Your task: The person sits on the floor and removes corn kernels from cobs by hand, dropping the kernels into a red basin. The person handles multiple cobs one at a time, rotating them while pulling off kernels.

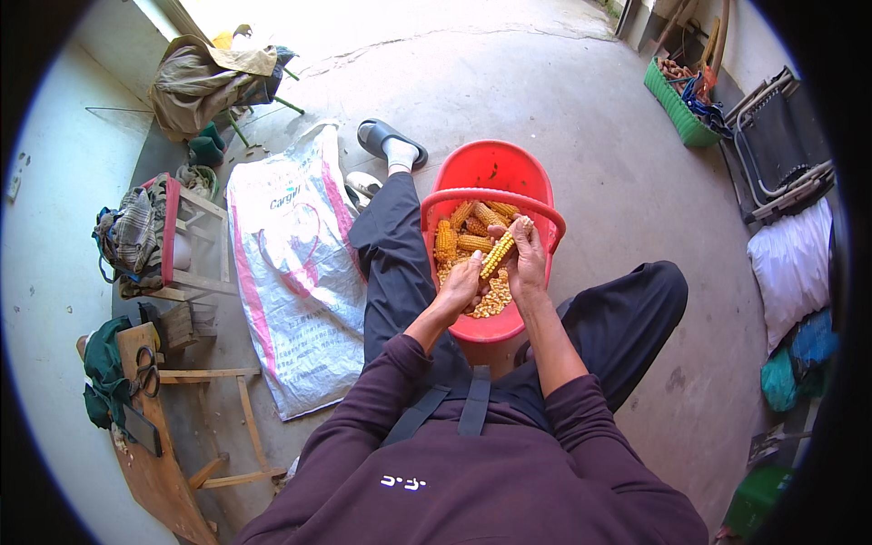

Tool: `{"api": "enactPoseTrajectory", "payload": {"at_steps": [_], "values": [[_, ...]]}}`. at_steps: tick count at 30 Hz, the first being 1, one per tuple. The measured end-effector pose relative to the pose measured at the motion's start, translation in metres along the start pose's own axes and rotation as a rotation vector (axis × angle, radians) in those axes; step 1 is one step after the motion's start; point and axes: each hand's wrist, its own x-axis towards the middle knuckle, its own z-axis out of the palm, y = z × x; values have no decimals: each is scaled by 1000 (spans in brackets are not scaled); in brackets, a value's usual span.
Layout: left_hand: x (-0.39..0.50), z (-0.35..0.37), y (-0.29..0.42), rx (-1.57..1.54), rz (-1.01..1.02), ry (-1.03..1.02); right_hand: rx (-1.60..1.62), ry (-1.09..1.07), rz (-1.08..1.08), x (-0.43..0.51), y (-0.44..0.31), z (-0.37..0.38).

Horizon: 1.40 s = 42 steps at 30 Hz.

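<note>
My left hand (462, 285) grips the lower end of a yellow corn cob (498, 255), and my right hand (527, 260) grips its upper end. Some of its kernels are gone at the top, by the right thumb. Both hands are above a red plastic basket (492, 161) with a raised handle, standing on the floor between my legs. Inside it, whole corn cobs (446, 240) lie towards the middle, and loose kernels (492, 303) cover the near end. My fingers hide part of the cob and of the basket's contents.
A white woven sack (300, 327) lies flat left of my leg. Farther left are wooden stools (204, 279) with cloths, and scissors (146, 371) on a wooden board. At right stand a green basket (681, 112), a folding chair (776, 136) and a stuffed white bag (793, 266).
</note>
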Motion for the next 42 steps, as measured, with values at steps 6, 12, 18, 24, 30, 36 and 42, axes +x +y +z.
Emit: {"api": "enactPoseTrajectory", "payload": {"at_steps": [6, 12, 18, 24, 30, 36, 42], "values": [[-3, 3, 10, -17, 60, -66, -1, -21, 70, -5, -2, 4], [-1, 14, 6, 17, 85, 95, -43, -21, 47, -2, 4, -3], [2, 13, 7, 39, 102, 102, -7, -67, 39, 0, 2, -4], [-1, 6, 12, -122, 135, -134, 5, -93, 162, -6, -6, -2], [0, 20, 15, 63, 67, -15, -45, -85, 82, -6, 3, -6], [-2, 15, 13, 42, 54, 65, -37, -119, 164, -11, -1, -2], [-1, 21, 21, 33, 53, 41, -26, -140, 196, -16, 0, 0]]}}
